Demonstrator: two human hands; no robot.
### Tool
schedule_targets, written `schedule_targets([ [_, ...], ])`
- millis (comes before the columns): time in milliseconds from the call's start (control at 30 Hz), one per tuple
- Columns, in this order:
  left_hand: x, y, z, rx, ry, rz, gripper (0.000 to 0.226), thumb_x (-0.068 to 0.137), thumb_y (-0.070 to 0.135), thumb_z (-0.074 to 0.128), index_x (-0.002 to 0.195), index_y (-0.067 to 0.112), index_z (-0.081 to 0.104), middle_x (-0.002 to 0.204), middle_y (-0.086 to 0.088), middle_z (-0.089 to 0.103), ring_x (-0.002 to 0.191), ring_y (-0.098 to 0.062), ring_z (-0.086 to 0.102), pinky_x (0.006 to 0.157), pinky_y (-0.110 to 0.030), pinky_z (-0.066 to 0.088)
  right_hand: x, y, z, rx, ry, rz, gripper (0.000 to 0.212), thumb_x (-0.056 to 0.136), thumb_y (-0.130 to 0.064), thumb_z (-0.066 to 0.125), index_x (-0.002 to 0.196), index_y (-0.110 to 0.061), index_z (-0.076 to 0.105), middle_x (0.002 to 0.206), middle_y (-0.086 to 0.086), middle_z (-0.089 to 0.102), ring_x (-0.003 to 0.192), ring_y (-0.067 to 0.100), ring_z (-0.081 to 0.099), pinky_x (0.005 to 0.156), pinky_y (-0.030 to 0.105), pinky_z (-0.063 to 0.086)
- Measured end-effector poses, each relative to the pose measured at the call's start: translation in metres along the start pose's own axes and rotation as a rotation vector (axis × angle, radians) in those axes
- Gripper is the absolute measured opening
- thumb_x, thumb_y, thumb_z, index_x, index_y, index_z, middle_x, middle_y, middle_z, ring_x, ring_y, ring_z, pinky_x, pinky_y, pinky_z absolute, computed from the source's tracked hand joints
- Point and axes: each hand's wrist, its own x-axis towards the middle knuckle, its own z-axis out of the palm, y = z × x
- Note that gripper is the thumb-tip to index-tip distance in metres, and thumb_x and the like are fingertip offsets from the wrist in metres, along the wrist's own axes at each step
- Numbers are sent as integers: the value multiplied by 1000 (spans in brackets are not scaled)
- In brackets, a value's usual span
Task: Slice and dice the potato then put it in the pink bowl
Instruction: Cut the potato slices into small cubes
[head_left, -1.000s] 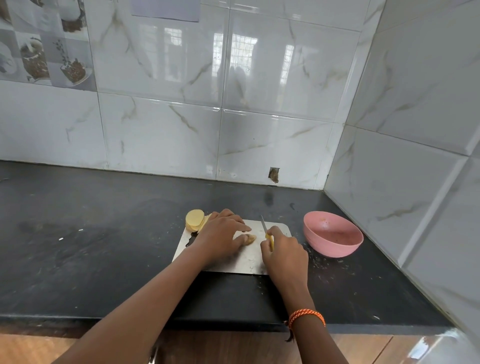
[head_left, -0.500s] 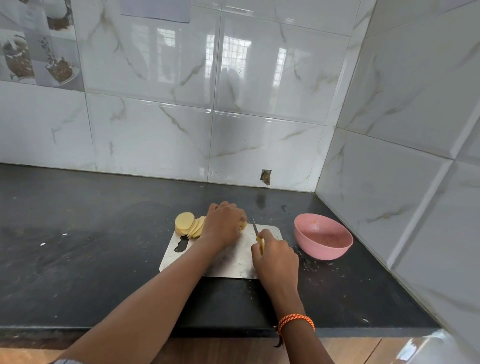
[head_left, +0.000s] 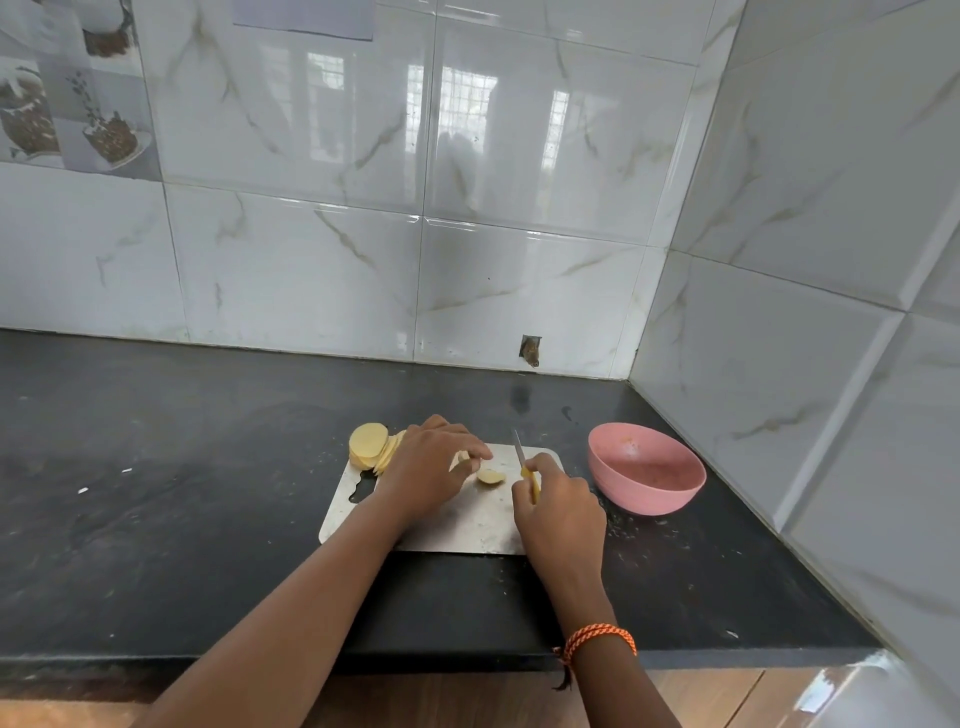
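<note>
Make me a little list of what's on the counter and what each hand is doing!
board: metal cutting board on the dark counter
slices: stack of potato slices at the board's far left corner
piece: small potato piece on the board, between the hands
left hand: left hand over the board, fingertips by the piece
right hand: right hand holds a yellow-handled knife, blade pointing away
bowl: pink bowl right of the board, no potato inside yet
</note>
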Motion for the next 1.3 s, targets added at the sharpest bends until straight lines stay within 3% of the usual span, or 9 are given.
schedule_targets([
  [133, -3, 5, 4, 2, -64, 42, 24, 99, 40, 70, 121, 42, 78, 125, 24, 70, 122, -4, 50, 105, -33, 37, -2, -3, -2, 14, -7, -9, 25, 99, -34, 51, 120, -29, 63, 94, 7, 71, 89, 30, 64, 68, 38, 41],
  [233, -4, 10, 6, 49, -52, 45, 22, 96, 48, 69, 114, 42, 80, 118, 23, 73, 118, -5, 51, 106, -34, 36, -3, -2, -3, 44, -10, -1, 22, 97, -35, 52, 116, -31, 63, 89, 5, 71, 85, 29, 62, 66, 38, 42],
  [367, -7, 10, 6, 59, -15, 20, 35, 89, 65, 67, 113, 44, 79, 103, 25, 74, 104, -7, 52, 100, -37, 41, -10, 3, -5, 142, -25, 90, 22, 93, -39, 54, 112, -34, 64, 76, 0, 66, 72, 24, 62, 66, 39, 53],
  [533, -7, 4, 2, 30, -16, -11, 22, 98, 40, 69, 117, 42, 80, 119, 18, 75, 110, -8, 52, 101, -38, 41, -21, 8, -10, 163, -41, 94, 20, 95, -38, 56, 114, -37, 64, 72, -3, 63, 64, 15, 58, 61, 37, 54],
  [800, -7, 6, 4, 52, -6, -24, 26, 94, 55, 71, 115, 43, 80, 116, 21, 75, 108, -6, 53, 99, -37, 44, -32, 0, -19, -24, -85, -50, 27, 102, -42, 50, 128, -37, 58, 99, 1, 71, 88, 22, 64, 72, 38, 51],
  [1067, -9, 10, 2, 9, 21, -49, 19, 94, 46, 72, 109, 39, 83, 113, 18, 78, 117, -7, 59, 106, -40, 45, -31, -2, -22, -42, -95, -46, 27, 102, -41, 50, 127, -37, 60, 95, 1, 70, 84, 22, 63, 70, 36, 51],
  [1167, -9, 11, 2, 14, 10, -43, 19, 95, 46, 71, 108, 39, 84, 113, 19, 78, 117, -8, 60, 107, -42, 45, -30, -2, -23, -37, -109, -46, 27, 102, -40, 51, 127, -38, 61, 96, 1, 70, 79, 19, 57, 67, 34, 44],
  [1300, -10, 11, 1, 30, -2, -34, 20, 96, 46, 70, 109, 40, 83, 115, 19, 77, 118, -8, 60, 107, -42, 44, -30, -2, -20, -39, -122, -44, 27, 102, -42, 52, 126, -37, 62, 95, 0, 71, 83, 18, 63, 73, 36, 54],
])
